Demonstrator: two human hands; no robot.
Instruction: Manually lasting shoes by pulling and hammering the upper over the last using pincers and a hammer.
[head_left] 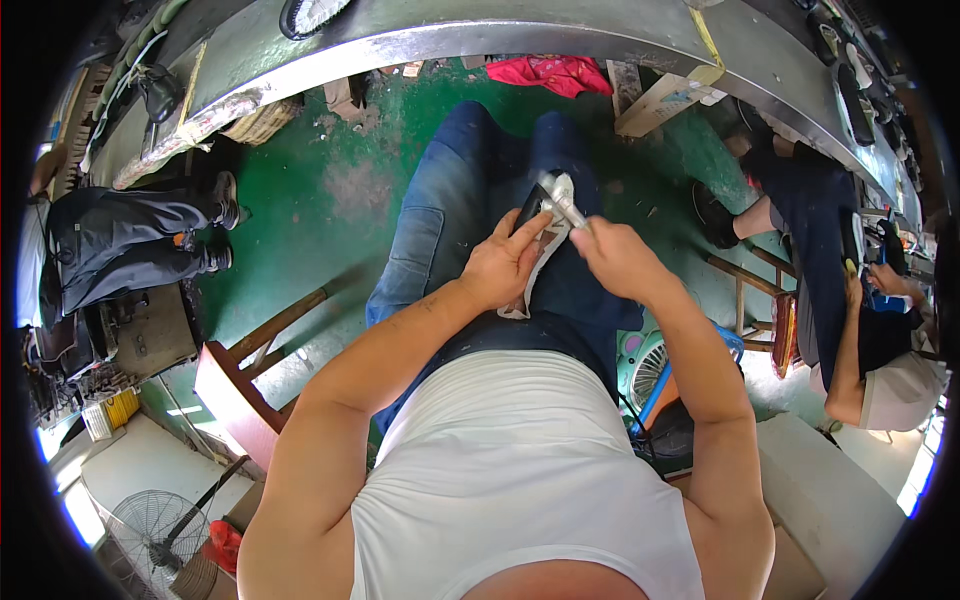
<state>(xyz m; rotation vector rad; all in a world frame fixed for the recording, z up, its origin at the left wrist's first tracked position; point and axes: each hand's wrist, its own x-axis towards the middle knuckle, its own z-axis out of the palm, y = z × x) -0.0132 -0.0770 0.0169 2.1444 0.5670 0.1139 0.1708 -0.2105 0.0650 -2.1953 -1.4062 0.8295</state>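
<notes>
The person sat with both hands over the lap, where a long piece [541, 258] with a white edge and a brownish middle lay on the blue jeans [425, 228], slanting from the waist towards the knees. The left hand [495, 266] was laid against it from the left, fingers partly spread and the foremost ones reaching across it; whether they closed around its underside I could not tell. The right hand [622, 259] had its fingers curled closed around a pale, rod-like tool [568, 208], whose blurred far end stood over the upper part of the piece, near a black part [531, 207] beside the left fingertips. Beyond the knees ran a metal-edged workbench [430, 42], with a red cloth [550, 74] beneath it, above a green floor [355, 190]; a green fan [638, 372] stood near the right forearm
</notes>
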